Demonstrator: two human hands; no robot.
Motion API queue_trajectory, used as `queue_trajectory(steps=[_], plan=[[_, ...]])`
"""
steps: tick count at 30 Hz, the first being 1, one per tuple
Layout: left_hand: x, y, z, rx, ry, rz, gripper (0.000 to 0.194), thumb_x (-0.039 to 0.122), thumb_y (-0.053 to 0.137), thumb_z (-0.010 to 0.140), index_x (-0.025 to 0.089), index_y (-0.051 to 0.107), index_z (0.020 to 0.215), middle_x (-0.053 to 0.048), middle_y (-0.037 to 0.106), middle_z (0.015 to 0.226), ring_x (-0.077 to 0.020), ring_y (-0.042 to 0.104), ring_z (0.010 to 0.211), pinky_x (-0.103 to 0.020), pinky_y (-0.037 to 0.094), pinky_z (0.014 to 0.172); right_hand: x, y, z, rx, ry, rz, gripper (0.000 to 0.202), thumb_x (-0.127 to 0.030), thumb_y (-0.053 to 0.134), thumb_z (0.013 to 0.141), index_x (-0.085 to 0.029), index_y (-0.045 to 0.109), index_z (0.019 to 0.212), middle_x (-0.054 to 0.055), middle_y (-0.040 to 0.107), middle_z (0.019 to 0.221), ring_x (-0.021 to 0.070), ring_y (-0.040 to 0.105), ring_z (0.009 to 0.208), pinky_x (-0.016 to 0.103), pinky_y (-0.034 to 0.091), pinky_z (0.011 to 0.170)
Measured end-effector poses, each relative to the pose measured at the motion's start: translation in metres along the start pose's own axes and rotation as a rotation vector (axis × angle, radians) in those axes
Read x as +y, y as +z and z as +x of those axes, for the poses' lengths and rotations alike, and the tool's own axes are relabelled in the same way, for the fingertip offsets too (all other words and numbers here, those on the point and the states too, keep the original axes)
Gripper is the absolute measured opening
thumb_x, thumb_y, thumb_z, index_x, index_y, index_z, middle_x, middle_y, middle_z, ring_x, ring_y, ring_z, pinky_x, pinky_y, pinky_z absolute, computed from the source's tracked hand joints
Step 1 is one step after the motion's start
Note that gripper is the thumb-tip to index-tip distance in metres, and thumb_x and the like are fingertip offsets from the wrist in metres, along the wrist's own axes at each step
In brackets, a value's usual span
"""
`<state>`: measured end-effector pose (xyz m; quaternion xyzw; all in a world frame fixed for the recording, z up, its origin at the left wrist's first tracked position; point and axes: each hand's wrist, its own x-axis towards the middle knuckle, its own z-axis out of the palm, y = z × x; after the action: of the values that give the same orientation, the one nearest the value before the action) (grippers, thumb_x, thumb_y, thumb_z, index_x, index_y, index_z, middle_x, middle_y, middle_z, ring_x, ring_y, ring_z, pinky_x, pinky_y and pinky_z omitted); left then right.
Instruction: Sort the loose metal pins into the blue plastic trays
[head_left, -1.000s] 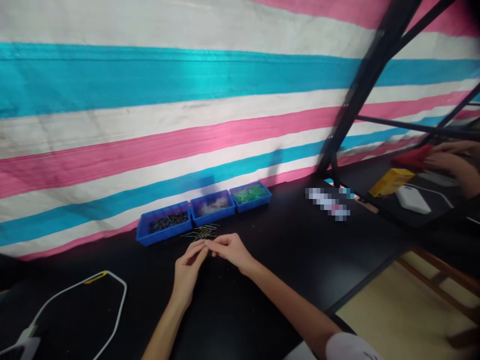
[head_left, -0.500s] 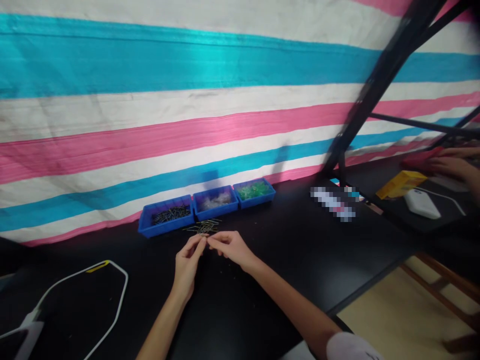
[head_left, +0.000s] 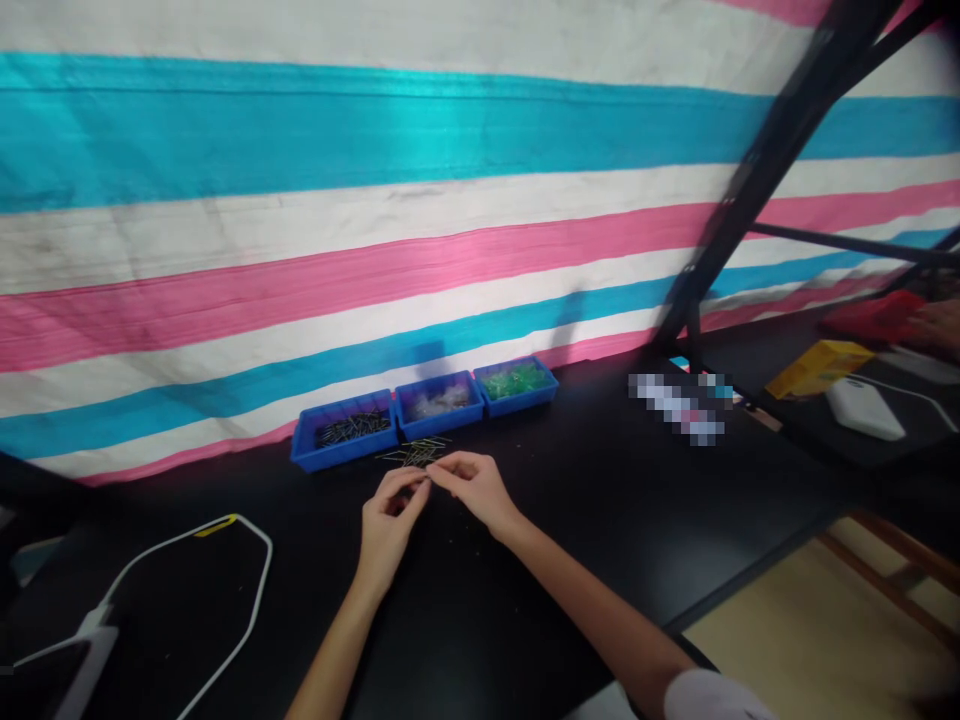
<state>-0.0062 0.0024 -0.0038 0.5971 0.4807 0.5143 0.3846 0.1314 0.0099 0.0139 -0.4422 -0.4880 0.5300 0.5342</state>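
My left hand (head_left: 391, 515) and my right hand (head_left: 478, 488) meet fingertip to fingertip above the black table, both closed in a pinch. Whatever lies between their fingers is too small to make out. Just beyond them is a loose pile of thin metal pins (head_left: 417, 452), perhaps nails or screws. Behind the pile stand three blue bins in a row. The left bin (head_left: 304, 457) holds dark, thin metal pieces. Small clear plastic pieces (head_left: 442, 402) lie in the middle bin, and green plastic pieces (head_left: 515, 380) fill the right one.
A white cable (head_left: 259, 600) loops across the table at left to a white-edged device (head_left: 94, 670). To the right lie a blurred-out item (head_left: 679, 408), a yellow box (head_left: 817, 368) and a white power bank (head_left: 866, 408). Another person's hand (head_left: 941, 328) is by a red cloth-like item (head_left: 877, 317).
The whole view has shifted slightly, with things sitting further right. My hands stay pinched together, fingers a little rearranged. The other person's hand at far right has drawn back toward the frame edge.
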Motion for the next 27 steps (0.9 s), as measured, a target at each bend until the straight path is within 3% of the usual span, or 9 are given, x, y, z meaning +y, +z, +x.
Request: queue_trajectory(steps=[6, 10, 15, 19, 23, 27], plan=[[0.002, 0.002, -0.002, -0.067, 0.054, 0.098, 0.014, 0.028, 0.063, 0.070, 0.017, 0.066, 0.079, -0.005, 0.058, 0.090, -0.0133, 0.054, 0.074, -0.022, 0.040, 0.054, 0.004, -0.002, 0.000, -0.015, -0.098, -0.127, 0.021, -0.035, 0.067, 0.065, -0.015, 0.070, 0.072, 0.004, 0.065, 0.067, 0.0119, 0.054, 0.056, 0.024, 0.041, 0.052], [0.007, -0.001, -0.002, -0.004, 0.032, 0.037, 0.015, 0.030, 0.060, 0.073, 0.018, 0.065, 0.080, -0.005, 0.058, 0.090, -0.0145, 0.055, 0.080, -0.022, 0.043, 0.059, 0.005, -0.004, 0.001, 0.015, -0.064, -0.088, 0.024, -0.036, 0.064, 0.068, -0.015, 0.069, 0.076, 0.005, 0.067, 0.072, 0.0120, 0.055, 0.058, 0.024, 0.042, 0.054], [0.006, -0.006, 0.000, 0.079, 0.024, 0.042, 0.020, 0.033, 0.059, 0.074, 0.017, 0.064, 0.084, -0.005, 0.059, 0.087, -0.0140, 0.055, 0.076, -0.023, 0.044, 0.060, 0.008, -0.006, 0.000, -0.073, -0.013, -0.139, 0.026, -0.038, 0.063, 0.068, -0.014, 0.069, 0.075, 0.004, 0.064, 0.067, 0.0092, 0.050, 0.050, 0.023, 0.039, 0.048], [0.000, -0.011, 0.001, 0.095, 0.099, 0.277, 0.021, 0.034, 0.056, 0.075, 0.019, 0.065, 0.086, -0.005, 0.058, 0.088, -0.0131, 0.053, 0.071, -0.025, 0.044, 0.061, 0.009, -0.006, 0.002, -0.051, -0.010, -0.165, 0.026, -0.037, 0.064, 0.066, -0.014, 0.069, 0.074, 0.004, 0.064, 0.067, 0.0091, 0.049, 0.049, 0.023, 0.040, 0.046], [-0.007, -0.018, 0.000, 0.089, 0.123, 0.595, 0.031, 0.033, 0.057, 0.074, 0.021, 0.059, 0.103, -0.006, 0.056, 0.094, -0.0184, 0.052, 0.083, -0.033, 0.044, 0.074, 0.004, -0.009, 0.004, 0.049, 0.014, -0.206, 0.031, -0.040, 0.064, 0.065, -0.013, 0.070, 0.081, 0.003, 0.061, 0.059, 0.0091, 0.046, 0.045, 0.022, 0.036, 0.040], [-0.013, -0.021, -0.002, 0.036, 0.112, 0.787, 0.027, 0.029, 0.054, 0.077, 0.020, 0.059, 0.102, -0.008, 0.053, 0.095, -0.0212, 0.049, 0.089, -0.035, 0.041, 0.079, 0.003, -0.011, 0.006, 0.100, 0.014, -0.258, 0.036, -0.044, 0.064, 0.064, -0.013, 0.070, 0.082, 0.003, 0.059, 0.055, 0.0086, 0.042, 0.042, 0.022, 0.032, 0.036]])
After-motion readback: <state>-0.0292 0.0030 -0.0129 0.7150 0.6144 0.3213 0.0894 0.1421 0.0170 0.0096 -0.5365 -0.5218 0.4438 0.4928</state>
